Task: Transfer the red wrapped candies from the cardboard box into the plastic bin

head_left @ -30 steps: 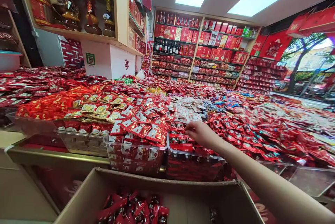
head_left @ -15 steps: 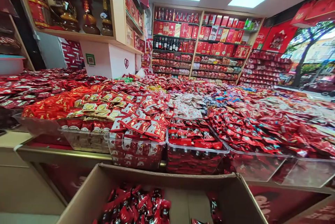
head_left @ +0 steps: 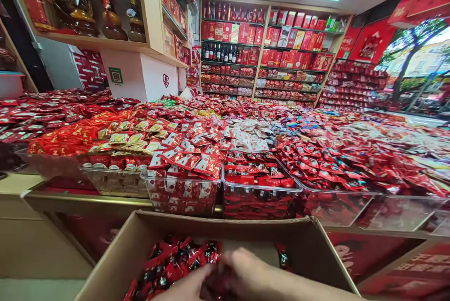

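Observation:
My left hand [head_left: 190, 286] and my right hand [head_left: 248, 268] are inside an open cardboard box [head_left: 225, 226] at the bottom of the head view. Both are blurred by motion, with the fingers curled inward. Between them is a dark red clump of wrapped candies [head_left: 220, 283], smeared along with the hands. More red-and-black wrapped candies [head_left: 176, 259] lie in the box's left part, beside my left hand. Another candy [head_left: 282, 256] lies against the right side, beyond my right hand. The fingertips are partly hidden.
Clear plastic bins stand behind the box; one of red-and-black packets [head_left: 260, 198] is directly beyond it, next to a bin of red-and-white packets [head_left: 183, 193]. Heaps of packets cover the counter. A white pillar [head_left: 126, 73] and a wooden cabinet [head_left: 154, 15] rise at left.
Both my hands have come into view in the box, over the candies, from the bottom edge. A clump of candies is now between them. The view has tilted slightly.

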